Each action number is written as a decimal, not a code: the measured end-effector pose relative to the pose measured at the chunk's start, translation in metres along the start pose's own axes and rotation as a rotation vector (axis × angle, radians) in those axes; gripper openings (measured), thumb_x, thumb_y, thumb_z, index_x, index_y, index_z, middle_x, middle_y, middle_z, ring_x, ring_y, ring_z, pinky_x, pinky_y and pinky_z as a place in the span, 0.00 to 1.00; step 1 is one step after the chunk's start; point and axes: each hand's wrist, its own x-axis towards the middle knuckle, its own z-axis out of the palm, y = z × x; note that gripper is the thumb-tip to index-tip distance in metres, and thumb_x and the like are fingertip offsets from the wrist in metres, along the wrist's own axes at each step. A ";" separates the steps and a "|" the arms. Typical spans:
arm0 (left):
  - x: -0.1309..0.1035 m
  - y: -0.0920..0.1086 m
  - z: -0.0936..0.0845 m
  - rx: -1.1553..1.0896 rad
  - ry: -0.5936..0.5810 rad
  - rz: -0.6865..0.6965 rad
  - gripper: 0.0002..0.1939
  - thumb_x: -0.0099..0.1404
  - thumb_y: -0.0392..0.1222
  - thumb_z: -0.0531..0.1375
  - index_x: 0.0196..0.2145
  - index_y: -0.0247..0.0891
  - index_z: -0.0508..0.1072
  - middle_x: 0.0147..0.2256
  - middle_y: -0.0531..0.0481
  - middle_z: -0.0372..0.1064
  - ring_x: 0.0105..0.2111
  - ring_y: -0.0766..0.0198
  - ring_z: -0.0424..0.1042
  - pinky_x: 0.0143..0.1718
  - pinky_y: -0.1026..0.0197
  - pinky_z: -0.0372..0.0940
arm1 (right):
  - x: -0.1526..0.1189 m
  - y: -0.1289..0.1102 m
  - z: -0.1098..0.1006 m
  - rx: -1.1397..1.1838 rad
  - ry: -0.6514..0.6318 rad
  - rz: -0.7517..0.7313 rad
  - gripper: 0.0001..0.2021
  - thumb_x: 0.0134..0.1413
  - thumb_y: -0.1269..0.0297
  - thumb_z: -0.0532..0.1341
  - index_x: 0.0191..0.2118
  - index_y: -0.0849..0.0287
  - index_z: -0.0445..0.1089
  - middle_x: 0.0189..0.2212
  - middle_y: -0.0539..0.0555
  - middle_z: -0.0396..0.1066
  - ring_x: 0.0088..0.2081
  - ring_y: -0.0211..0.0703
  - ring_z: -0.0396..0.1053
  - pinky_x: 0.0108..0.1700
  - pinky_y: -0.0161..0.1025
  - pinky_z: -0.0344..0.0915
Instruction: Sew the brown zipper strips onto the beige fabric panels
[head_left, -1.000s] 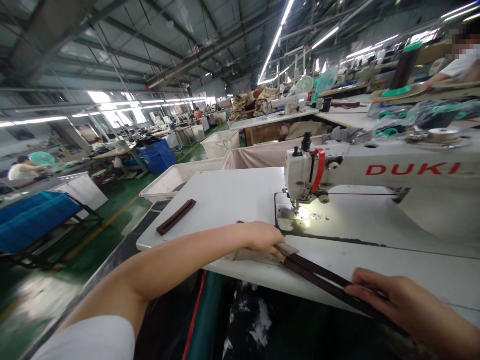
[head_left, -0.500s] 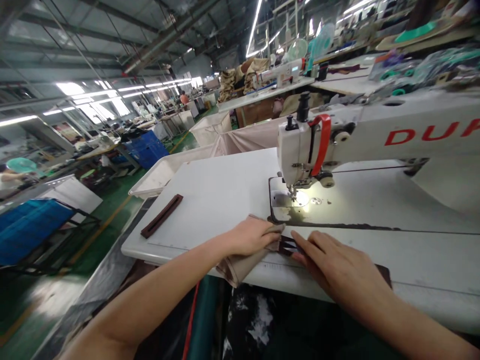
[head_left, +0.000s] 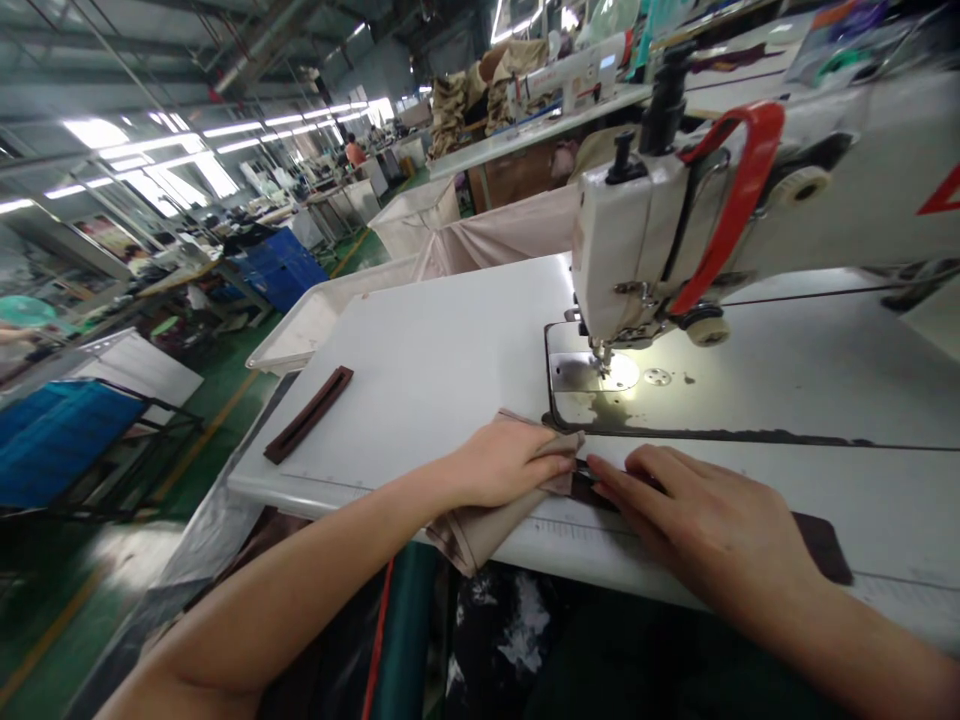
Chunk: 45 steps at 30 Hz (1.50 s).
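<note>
Near the front edge of the white sewing table point(head_left: 442, 340), my left hand point(head_left: 506, 465) is closed on a folded beige fabric piece point(head_left: 480, 530), part of which hangs over the edge. My right hand point(head_left: 697, 510) is closed around small dark thread snips point(head_left: 585, 468), mostly hidden by the fingers. Their tip meets the fabric beside my left fingertips. Under my right hand lies a dark brown strip point(head_left: 825, 548), its right end showing. Just beyond both hands stands the sewing machine head point(head_left: 630, 250), its needle area lit.
A brown slotted strip point(head_left: 309, 415) lies at the table's left. White fabric-lined bins point(head_left: 300, 335) stand behind the table's left edge. Another sewing machine point(head_left: 574, 75) is on a bench at the back. Blue crates point(head_left: 277, 268) and a distant person point(head_left: 355, 151) are farther left.
The camera view has moved closer to the machine. The snips' blades, spread apart before, now show only as a narrow tip at the fabric. Both hands keep their hold.
</note>
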 end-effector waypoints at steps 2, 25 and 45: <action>0.001 -0.001 0.001 -0.001 0.001 0.001 0.13 0.72 0.44 0.52 0.34 0.36 0.71 0.34 0.50 0.73 0.34 0.62 0.72 0.37 0.62 0.64 | 0.000 0.000 0.000 -0.002 -0.011 0.000 0.13 0.66 0.66 0.50 0.44 0.58 0.72 0.27 0.52 0.65 0.25 0.41 0.61 0.27 0.39 0.50; 0.002 -0.001 0.003 0.040 0.007 0.029 0.11 0.72 0.43 0.53 0.36 0.36 0.70 0.35 0.50 0.73 0.35 0.62 0.71 0.36 0.63 0.62 | 0.017 0.000 -0.008 -0.028 -0.104 -0.086 0.16 0.59 0.77 0.48 0.31 0.58 0.71 0.22 0.51 0.61 0.24 0.43 0.61 0.28 0.41 0.48; 0.001 -0.005 0.003 -0.021 -0.011 0.039 0.10 0.72 0.42 0.52 0.35 0.36 0.69 0.34 0.49 0.72 0.35 0.62 0.71 0.37 0.62 0.62 | 0.004 0.002 0.004 0.068 -0.008 0.020 0.13 0.65 0.61 0.52 0.39 0.58 0.73 0.24 0.50 0.64 0.23 0.41 0.61 0.26 0.39 0.50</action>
